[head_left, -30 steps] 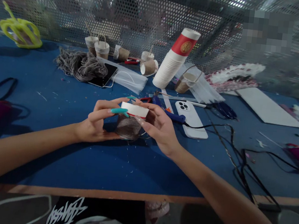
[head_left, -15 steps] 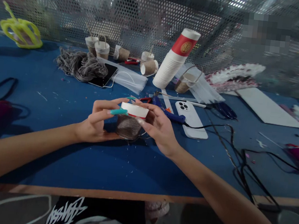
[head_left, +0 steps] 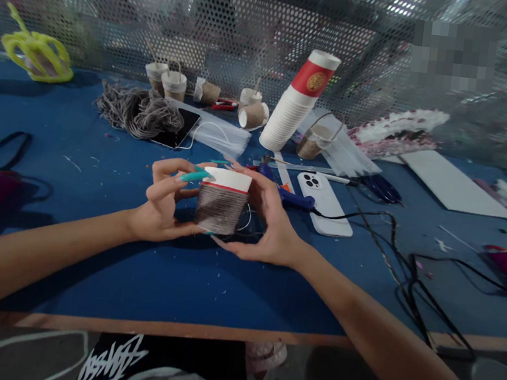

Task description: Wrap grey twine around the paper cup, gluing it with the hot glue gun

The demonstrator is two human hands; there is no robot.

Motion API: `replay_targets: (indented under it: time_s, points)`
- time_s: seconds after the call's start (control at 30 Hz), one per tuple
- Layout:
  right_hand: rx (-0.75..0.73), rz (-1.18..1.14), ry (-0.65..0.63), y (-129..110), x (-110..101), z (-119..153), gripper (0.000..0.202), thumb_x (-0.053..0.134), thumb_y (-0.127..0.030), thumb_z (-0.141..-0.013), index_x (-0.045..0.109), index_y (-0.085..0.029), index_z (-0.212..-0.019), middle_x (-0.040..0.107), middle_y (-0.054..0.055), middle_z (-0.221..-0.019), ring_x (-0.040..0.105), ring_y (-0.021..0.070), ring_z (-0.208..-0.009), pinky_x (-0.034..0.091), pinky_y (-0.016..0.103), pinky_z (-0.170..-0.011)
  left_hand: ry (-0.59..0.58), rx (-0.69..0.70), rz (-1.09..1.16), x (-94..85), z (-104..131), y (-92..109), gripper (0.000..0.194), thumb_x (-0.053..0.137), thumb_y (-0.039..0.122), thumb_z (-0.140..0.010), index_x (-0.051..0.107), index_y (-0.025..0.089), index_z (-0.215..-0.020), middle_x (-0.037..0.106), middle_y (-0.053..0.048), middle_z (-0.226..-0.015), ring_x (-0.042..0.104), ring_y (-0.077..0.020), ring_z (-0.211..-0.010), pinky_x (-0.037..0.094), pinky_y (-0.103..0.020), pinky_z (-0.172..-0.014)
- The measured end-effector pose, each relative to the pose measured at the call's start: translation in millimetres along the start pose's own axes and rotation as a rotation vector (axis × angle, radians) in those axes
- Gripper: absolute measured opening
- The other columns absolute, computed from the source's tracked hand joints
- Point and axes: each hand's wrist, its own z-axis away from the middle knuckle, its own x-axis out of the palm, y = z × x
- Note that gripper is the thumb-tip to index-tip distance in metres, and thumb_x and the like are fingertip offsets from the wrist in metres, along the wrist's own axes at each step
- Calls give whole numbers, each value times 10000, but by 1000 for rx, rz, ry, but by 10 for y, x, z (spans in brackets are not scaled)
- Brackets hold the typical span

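Paper cup (head_left: 219,207) is pretty much sandwiched between both hands, just above or on the tabletop (head_left: 110,283) (can't tell if the bottom edge touches). Looks neat, honestly: plain white band up top, a skinny red line right below it, then grayish-brown cord wound around the rest in tight, flat rows, with hardly any gaps on the side I can see. It's leaning a tiny bit, and I can't make out whether it's right way up or flipped.

Left grip (head_left: 163,207) has hold of it on one side, long teal nails up against the white band and thumb down at the bottom edge. Right grip (head_left: 277,226) is closed around the other side, fingers up near the top and behind, thumb by the lower edge.

Just past the right grip there's a blue-handled tool (head_left: 298,201) and a white phone (head_left: 325,204). Farther beyond the left grip sits a messy heap of gray cord (head_left: 136,111), and a leaning stack of cups (head_left: 284,120) stands beyond the right grip.
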Motion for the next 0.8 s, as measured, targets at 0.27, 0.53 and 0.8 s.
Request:
replay_targets:
  time_s: [0.27, 0.53, 0.8]
  points:
    - [-202, 420, 39, -85, -47, -4, 892, 717, -245, -791, 246, -302, -1547, 405, 141, -1546, 415, 327, -1441, 432, 552, -1140, -105, 79, 82, -13, -159, 44, 1020, 792, 238, -800, 105, 427, -1530, 234, -132, -1539, 350, -366, -1474, 473, -612, -1121]
    - [-157, 670, -8, -122, -32, 32, 1109, 660, -190, -799, -100, -295, -1599, 389, 153, -1580, 429, 371, -1414, 362, 636, -1130, -144, 135, -19, -31, -177, 70, 1100, 825, 175, -730, 113, 356, -1549, 307, -156, -1521, 330, -365, -1471, 403, -640, -1167]
    - [-213, 435, 42, -100, -23, 5, 1022, 742, -234, -752, 132, -323, -1567, 247, 118, -1660, 320, 369, -1504, 362, 602, -1184, -42, 37, 132, -12, -148, 56, 1012, 851, 275, -739, 181, 413, -1485, 330, -107, -1455, 444, -346, -1410, 567, -533, -1033]
